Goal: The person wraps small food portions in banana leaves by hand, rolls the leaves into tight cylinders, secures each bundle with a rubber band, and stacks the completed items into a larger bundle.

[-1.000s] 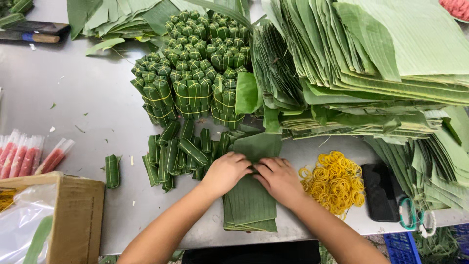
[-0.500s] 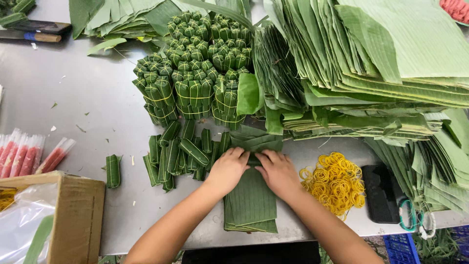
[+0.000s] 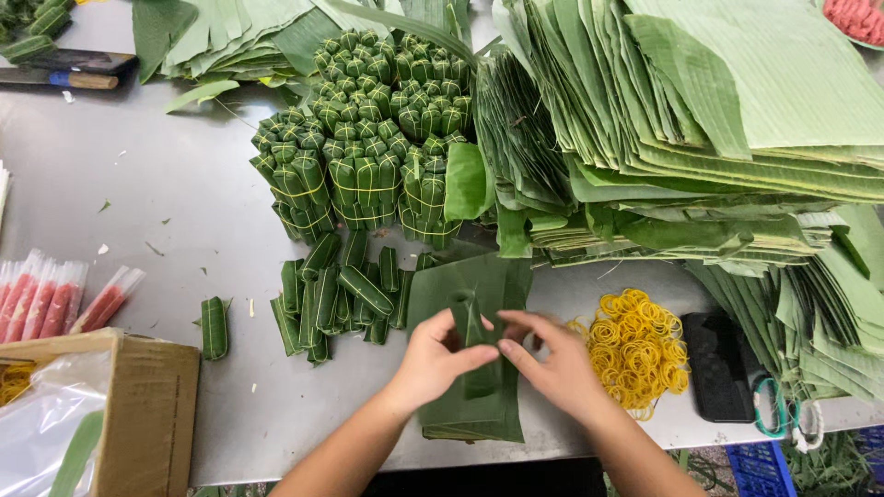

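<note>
- Green banana-leaf roll [image 3: 472, 317], partly wrapped, held upright-ish between both hands over a small stack of cut leaf pieces [image 3: 470, 405] at the near edge of the counter [image 3: 166, 184].
- Left hand [image 3: 440, 357]: fingers curled around the roll's left side, thumb pressing across the front; grasping it.
- Right hand [image 3: 552, 364]: fingertips pinching the roll's right side, also gripping; wrist lies just beside the rubber bands.
- Stack of cut leaf pieces lies flat under the hands, its far end reaching toward the loose rolls.
- Loose finished rolls [image 3: 336, 294] lie scattered on the counter just left of the hands; one single roll [image 3: 214, 327] sits apart, further left.
- Tied bundles of rolls [image 3: 368, 156] stand behind the loose ones, bound with yellow bands, packed touching one another.
- Pile of yellow rubber bands [image 3: 635, 345] right of the right hand, near the counter's front edge.
- Dark phone [image 3: 716, 364] lies flat just right of the bands.
- Tall layered stacks of banana leaf strips [image 3: 700, 138] fill the far right of the counter.
- Cardboard box [image 3: 138, 405] with a plastic bag inside, at near left.
- Pink sticks in clear wrappers [image 3: 51, 299] lie beside the box, at the left edge.
- Metal counter surface shows small leaf scraps.
</note>
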